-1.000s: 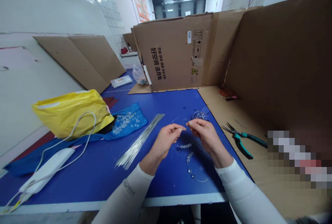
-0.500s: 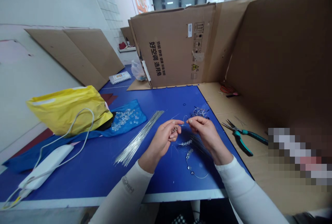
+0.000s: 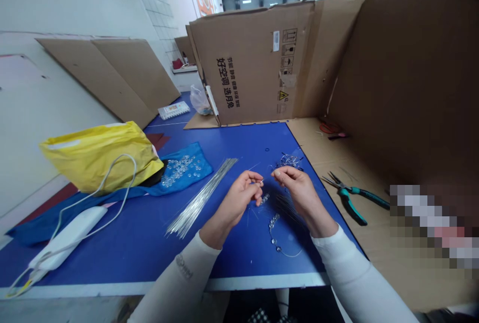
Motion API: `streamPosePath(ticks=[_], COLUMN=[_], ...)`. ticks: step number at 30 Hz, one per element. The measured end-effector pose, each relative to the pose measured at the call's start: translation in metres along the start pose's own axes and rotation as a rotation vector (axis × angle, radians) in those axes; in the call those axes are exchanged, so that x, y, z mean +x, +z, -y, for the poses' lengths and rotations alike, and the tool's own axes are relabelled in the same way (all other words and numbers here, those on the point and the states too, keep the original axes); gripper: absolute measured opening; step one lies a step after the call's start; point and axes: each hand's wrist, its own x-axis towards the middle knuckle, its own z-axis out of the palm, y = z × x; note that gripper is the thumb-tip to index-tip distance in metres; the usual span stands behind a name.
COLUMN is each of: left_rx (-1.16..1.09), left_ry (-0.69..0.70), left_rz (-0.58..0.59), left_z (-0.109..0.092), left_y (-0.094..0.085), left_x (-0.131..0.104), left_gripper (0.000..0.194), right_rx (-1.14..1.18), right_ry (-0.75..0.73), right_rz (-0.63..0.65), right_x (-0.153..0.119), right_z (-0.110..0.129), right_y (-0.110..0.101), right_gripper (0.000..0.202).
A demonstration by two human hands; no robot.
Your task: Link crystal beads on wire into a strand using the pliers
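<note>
My left hand [image 3: 239, 198] is closed above the blue table, thumb and fingers drawn together on the end of a thin wire. Close beside it, my right hand [image 3: 297, 188] pinches a fine looped wire [image 3: 270, 167] between thumb and forefinger. Under the left fingertips a short row of clear beads [image 3: 265, 198] shows in part; I cannot tell whether it hangs or lies on the table. Nearer me lies a curved wire strung with clear beads [image 3: 274, 233]. Left of my hands is a bundle of straight silvery wires [image 3: 204, 198]. The left palm is hidden.
Loose clear beads [image 3: 181, 169] lie on blue cloth beside a yellow bag [image 3: 101, 156]. A white power strip [image 3: 69, 238] with its cord sits at left. Green-handled pliers [image 3: 350, 196] lie on cardboard at right. A tall cardboard box [image 3: 254, 74] walls the back. Small wire-and-bead pieces [image 3: 290, 160] form a pile.
My left forefinger has drawn back from the right fingertips and curled in with the thumb. Beads seen in the left fingers before are now hidden. The right hand has barely moved.
</note>
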Motion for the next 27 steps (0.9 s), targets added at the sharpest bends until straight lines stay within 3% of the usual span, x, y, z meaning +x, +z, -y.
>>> streamPosePath(ticks=[13, 22, 27], left_rx=[0.249, 0.192, 0.348], left_ry=[0.066, 0.023, 0.057], left_rz=[-0.101, -0.005, -0.038], left_z=[0.002, 0.002, 0.004], left_y=[-0.002, -0.007, -0.008], left_x=[0.004, 0.006, 0.006], left_gripper=[0.014, 0.016, 0.011], right_rx=[-0.063, -0.069, -0.114], right_ry=[-0.017, -0.015, -0.008], right_rz=[0.027, 0.009, 0.003], right_x=[-0.002, -0.003, -0.003], right_z=[-0.004, -0.005, -0.011], right_y=[0.005, 0.006, 0.008], right_gripper=[0.017, 0.021, 0.02])
